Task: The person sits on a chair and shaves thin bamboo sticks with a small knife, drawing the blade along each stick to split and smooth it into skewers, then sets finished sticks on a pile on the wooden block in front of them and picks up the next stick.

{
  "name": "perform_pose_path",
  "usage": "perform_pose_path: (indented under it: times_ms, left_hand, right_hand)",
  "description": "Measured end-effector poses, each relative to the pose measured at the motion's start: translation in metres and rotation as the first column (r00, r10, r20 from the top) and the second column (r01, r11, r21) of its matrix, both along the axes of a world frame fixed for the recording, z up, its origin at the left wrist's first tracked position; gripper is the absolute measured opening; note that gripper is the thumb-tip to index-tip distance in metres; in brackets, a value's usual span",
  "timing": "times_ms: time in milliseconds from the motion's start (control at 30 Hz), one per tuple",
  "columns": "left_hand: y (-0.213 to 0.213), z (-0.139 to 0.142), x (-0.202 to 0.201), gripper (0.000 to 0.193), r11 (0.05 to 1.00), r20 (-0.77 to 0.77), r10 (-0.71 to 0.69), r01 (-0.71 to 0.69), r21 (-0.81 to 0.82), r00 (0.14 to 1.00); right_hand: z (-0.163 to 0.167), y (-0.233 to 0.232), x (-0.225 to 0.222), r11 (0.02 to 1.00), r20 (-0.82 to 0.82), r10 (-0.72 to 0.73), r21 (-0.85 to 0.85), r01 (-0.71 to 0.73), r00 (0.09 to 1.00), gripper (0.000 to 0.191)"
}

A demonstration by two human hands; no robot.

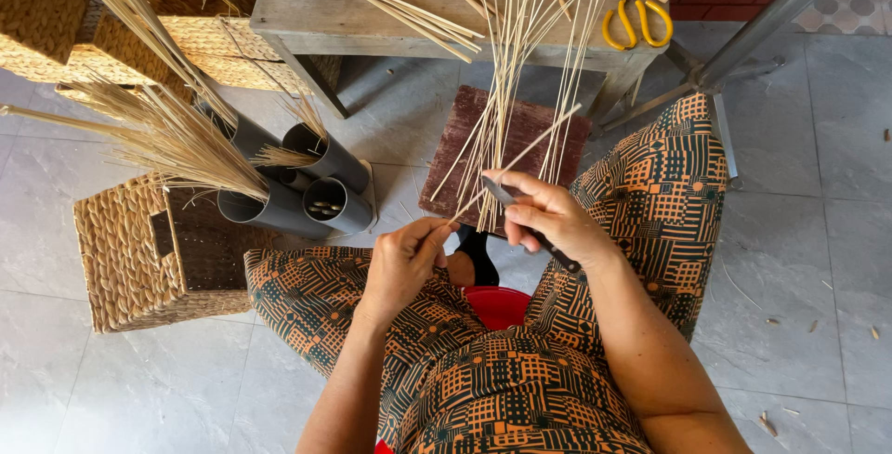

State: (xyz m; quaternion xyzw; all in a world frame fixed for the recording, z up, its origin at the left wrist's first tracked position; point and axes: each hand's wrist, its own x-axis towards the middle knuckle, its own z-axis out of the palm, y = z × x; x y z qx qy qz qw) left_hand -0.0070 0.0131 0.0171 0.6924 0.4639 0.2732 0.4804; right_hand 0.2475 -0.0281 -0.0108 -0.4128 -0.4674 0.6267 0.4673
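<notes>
Gripping a thin reed (520,152) and knife (530,222), closed fingers (432,236) hover over grey tiles (818,231).

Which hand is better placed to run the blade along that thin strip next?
Probably the right hand: it already grips the knife, blade against the strip. The left hand only pinches the strip's near end.

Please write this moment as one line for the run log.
left hand: pinches thin reed strip | right hand: grips knife, blade on strip | nearby: grey tubes, woven basket
</notes>
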Motion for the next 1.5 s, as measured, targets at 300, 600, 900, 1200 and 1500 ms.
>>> perform_pose_path:
  times_ms: [300,600,900,1200,1500]
  left_hand:
    - [0.001,-0.001,-0.002,0.016,0.997,-0.001,-0.054,0.054,0.049,0.999]
    - [0.009,0.003,-0.017,0.019,0.999,0.027,-0.029,0.029,0.014,0.999]
    - [0.006,-0.001,-0.008,0.021,0.998,0.099,-0.063,0.066,-0.025,0.993]
    - [0.005,-0.010,-0.005,0.022,0.985,0.069,-0.137,0.144,-0.100,0.988]
    - [0.011,-0.016,-0.019,0.024,0.957,0.176,-0.188,0.221,-0.189,0.966]
  right_hand:
    - [-0.009,0.006,0.010,0.972,-0.012,-0.234,-0.025,0.234,0.972,0.034]
    - [-0.012,0.008,0.059,0.794,-0.394,-0.570,-0.037,0.607,0.721,0.042]
    - [0.001,-0.001,0.004,0.997,-0.035,-0.066,0.025,0.067,0.997,0.055]
    - [-0.011,0.006,-0.004,0.996,-0.059,-0.083,0.014,0.084,0.995,0.045]
    - [-0.009,0.000,0.030,0.945,-0.149,-0.319,0.023,0.325,0.936,0.040]
